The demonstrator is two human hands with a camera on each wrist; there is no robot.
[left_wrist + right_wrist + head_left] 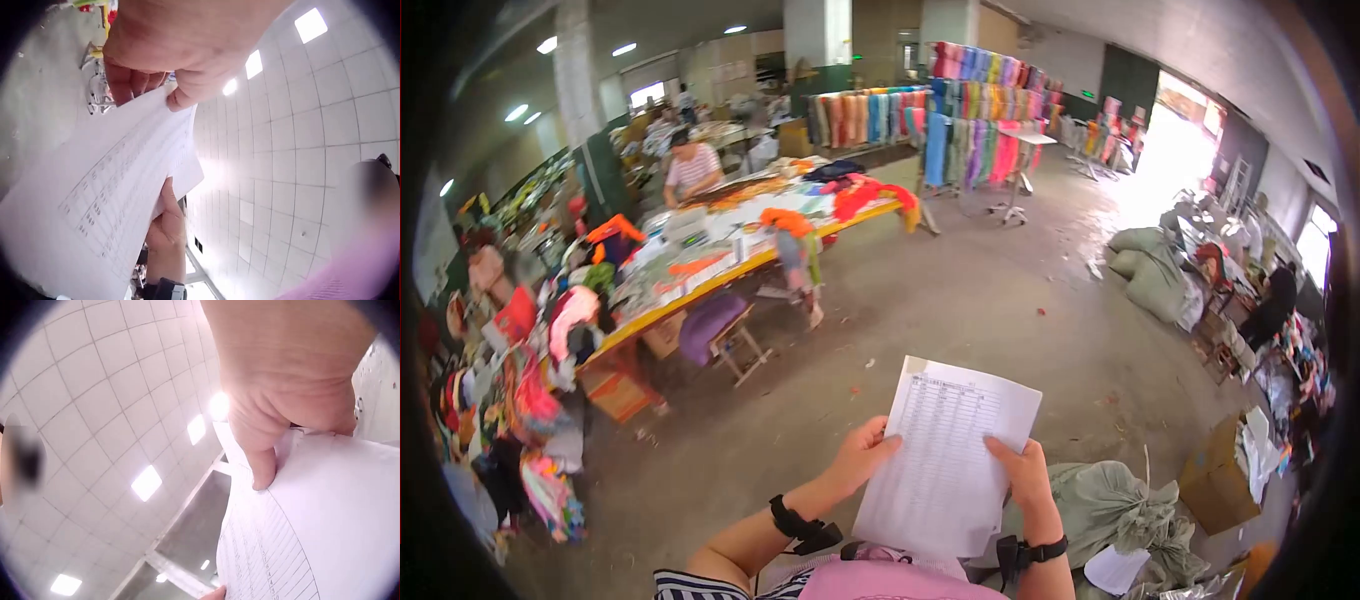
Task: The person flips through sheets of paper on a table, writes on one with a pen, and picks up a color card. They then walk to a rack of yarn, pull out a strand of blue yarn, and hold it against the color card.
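A few sheets of white paper (945,460) printed with a table of rows and columns are held up in front of the body. My left hand (862,455) grips their left edge, thumb on the printed face and fingers behind. On the opposite edge, my right hand (1022,470) pinches the sheets the same way. In the left wrist view the paper (119,169) bends slightly between the left hand (169,69) and the right hand (167,225). The right wrist view has the right thumb lying flat on the paper (337,506), while its other fingers are mostly hidden behind.
A long yellow-edged table (730,270) heaped with fabric stands ahead to the left, a person (692,168) behind it. Racks of coloured cloth (990,100) line the back. Stuffed sacks (1150,270) lie right; another sack (1100,500) and a cardboard box (1225,480) sit close by.
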